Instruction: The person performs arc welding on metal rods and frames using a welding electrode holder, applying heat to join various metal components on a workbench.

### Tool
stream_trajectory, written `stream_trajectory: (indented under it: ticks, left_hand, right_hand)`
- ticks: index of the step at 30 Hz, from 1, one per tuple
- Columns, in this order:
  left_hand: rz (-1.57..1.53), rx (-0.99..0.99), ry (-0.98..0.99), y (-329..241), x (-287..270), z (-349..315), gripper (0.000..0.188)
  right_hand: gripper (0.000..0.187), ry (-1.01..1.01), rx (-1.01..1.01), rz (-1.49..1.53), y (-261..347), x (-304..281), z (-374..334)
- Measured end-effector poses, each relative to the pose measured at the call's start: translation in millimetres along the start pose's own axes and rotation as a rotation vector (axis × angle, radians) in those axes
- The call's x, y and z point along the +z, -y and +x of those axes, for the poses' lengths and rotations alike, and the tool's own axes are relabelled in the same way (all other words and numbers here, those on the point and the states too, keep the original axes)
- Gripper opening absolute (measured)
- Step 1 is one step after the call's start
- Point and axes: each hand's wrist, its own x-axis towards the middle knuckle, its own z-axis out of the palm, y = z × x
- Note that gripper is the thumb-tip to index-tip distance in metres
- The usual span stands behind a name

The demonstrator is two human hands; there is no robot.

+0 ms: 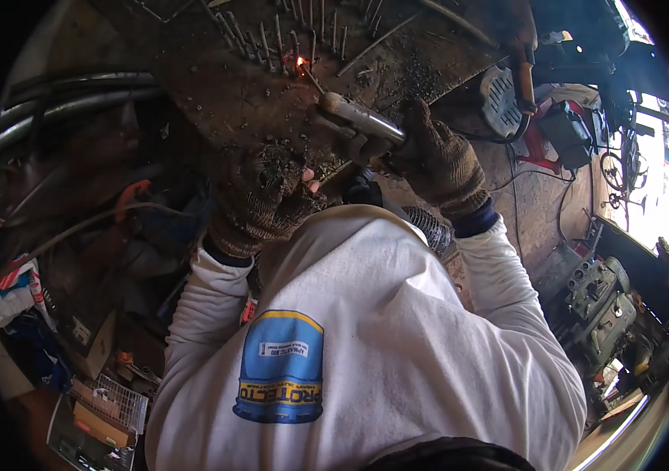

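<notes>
My right hand (446, 161), in a dirty brown knit glove, is closed round a welding electrode holder (366, 119) with a silver barrel. A short thin rod (313, 80) sticks out of its far end, and its tip meets an orange-red glowing spot (300, 63) on a rusty metal plate (224, 106). Beside that spot, several thin metal pins (278, 35) stand up from the plate. My left hand (260, 192), also gloved, is at the plate's near side with curled fingers; bare fingertips show through the glove. What it holds, if anything, is hidden.
A loose rod (377, 45) lies on the plate. To the right are a brown-handled tool (526, 74), a slotted grey piece (504, 102), a red-and-dark machine (566, 133) with cables, and an engine block (601, 302). Metal tubes (75, 102) are at left; a wire basket (118, 402) is lower left.
</notes>
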Motion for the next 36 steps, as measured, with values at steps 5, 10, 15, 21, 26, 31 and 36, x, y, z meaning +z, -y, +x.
stream_trajectory:
  ticks: [5,10,15,21,26,31,36]
  left_hand:
    - [-0.05,-0.059,0.018,-1.2,-1.0,1.4,0.038]
    - [0.0,-0.076,0.097,-3.4,3.8,-12.1,0.039]
    - [-0.068,-0.124,0.101,-6.2,-0.1,-3.3,0.043]
    - [0.238,0.098,0.169,0.3,10.0,-23.2,0.037]
    - [0.331,0.029,0.083,-4.1,11.4,-18.7,0.038]
    - [0.009,-0.13,0.095,-8.8,-0.8,-0.9,0.035]
    - [-0.026,-0.138,0.04,-8.2,-2.1,6.3,0.031]
  right_hand:
    - [0.087,0.03,0.036,0.06,-7.1,2.2,-2.4]
    - [0.075,-0.009,-0.055,-0.03,11.3,-11.3,14.2]
    - [0.039,-0.061,-0.088,0.378,26.3,-7.6,28.5]
    - [0.039,0.063,-0.111,-0.162,-8.4,-4.3,2.8]
    - [0.053,-0.081,-0.15,-0.06,-4.8,-3.5,2.7]
    - [0.095,-0.119,-0.149,-0.028,-7.6,3.2,-0.4]
    - [0.084,-0.056,-0.122,-0.059,-4.9,-2.6,-3.4]
